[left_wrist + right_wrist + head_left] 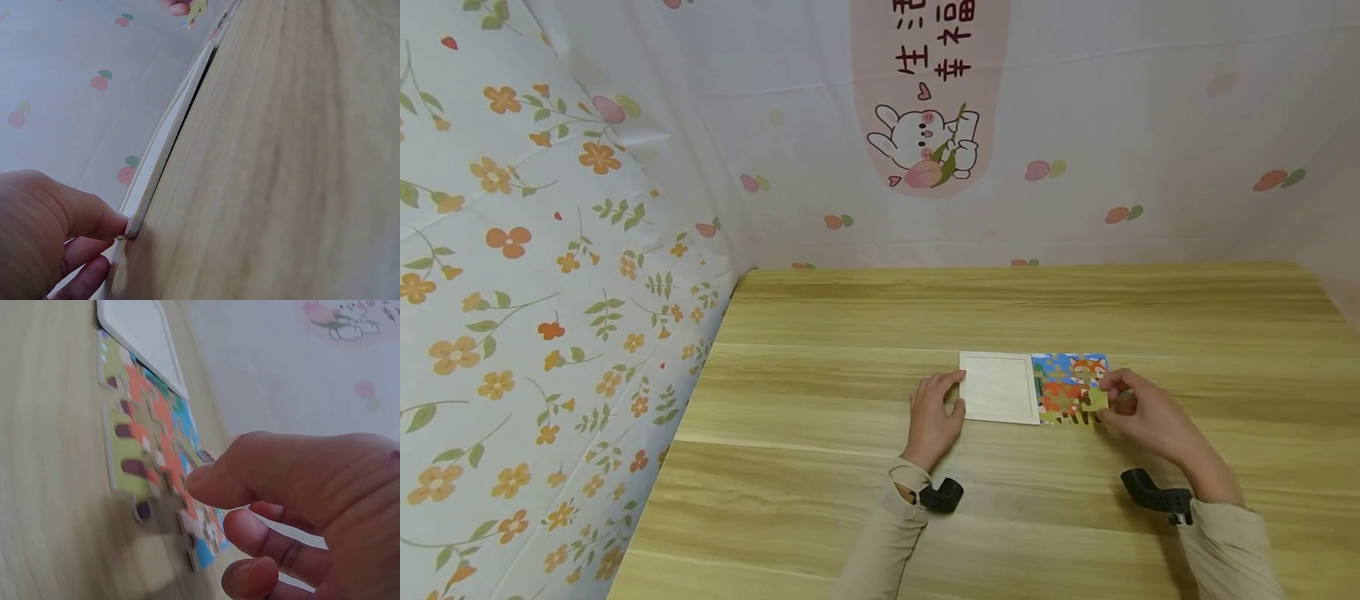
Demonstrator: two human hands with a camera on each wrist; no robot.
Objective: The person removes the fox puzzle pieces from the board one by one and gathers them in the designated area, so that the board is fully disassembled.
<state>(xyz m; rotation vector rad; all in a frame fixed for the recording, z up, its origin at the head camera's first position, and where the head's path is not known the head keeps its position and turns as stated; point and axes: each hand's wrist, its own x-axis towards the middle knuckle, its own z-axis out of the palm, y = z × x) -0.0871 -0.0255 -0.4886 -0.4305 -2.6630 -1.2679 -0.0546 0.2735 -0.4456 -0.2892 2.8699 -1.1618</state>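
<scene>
A shallow white puzzle tray [997, 388] lies on the wooden table, its thin rim seen edge-on in the left wrist view. My left hand [934, 418] rests beside it, thumb and index fingertip touching its left edge. Against the tray's right side lies a fox jigsaw [1057, 402] in blue, orange and green, with gaps between several of its pieces. Over the jigsaw's right part, my right hand [1159, 423] pinches a yellow-green puzzle piece [1097, 399] between thumb and index finger. In the right wrist view the thumb mostly hides that piece.
The wood-grain table [820, 500] spreads around the tray and jigsaw. A white curtain [775, 150] with a rabbit print hangs behind its far edge. On the left hangs a flowered cloth [565, 333]. Each wrist wears a black camera mount [1156, 493].
</scene>
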